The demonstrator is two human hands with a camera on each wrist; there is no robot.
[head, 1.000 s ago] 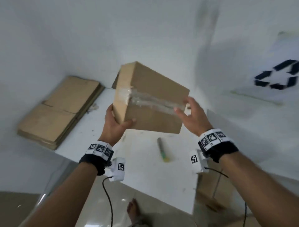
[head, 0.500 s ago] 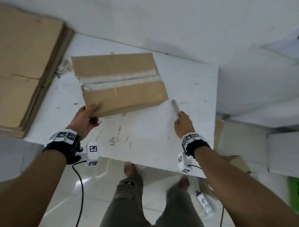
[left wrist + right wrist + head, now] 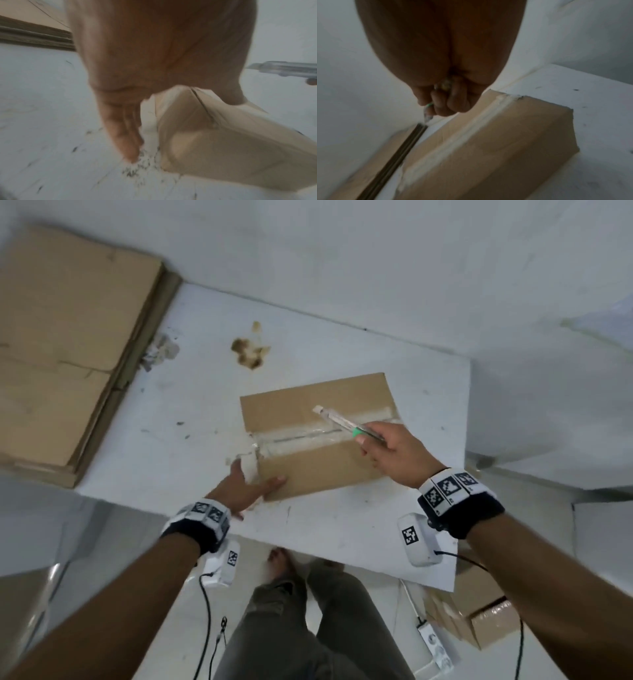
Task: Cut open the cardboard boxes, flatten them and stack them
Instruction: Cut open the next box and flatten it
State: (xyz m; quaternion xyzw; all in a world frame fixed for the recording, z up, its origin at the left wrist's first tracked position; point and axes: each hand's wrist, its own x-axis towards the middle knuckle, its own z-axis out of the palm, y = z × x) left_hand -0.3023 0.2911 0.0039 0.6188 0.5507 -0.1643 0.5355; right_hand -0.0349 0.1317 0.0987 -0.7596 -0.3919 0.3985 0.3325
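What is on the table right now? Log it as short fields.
box: taped cardboard box lying on the white table
tape: clear strip along the top seam
left hand: steadies the box's near left corner
right hand: holds a cutter above the seam
stack: flattened cardboard at the table's left

The box (image 3: 318,436) has come down from mid-air onto the table (image 3: 342,529), the left hand (image 3: 248,486) holding its near corner. The right hand (image 3: 394,455) now grips a cutter (image 3: 346,424), raised over the taped seam.
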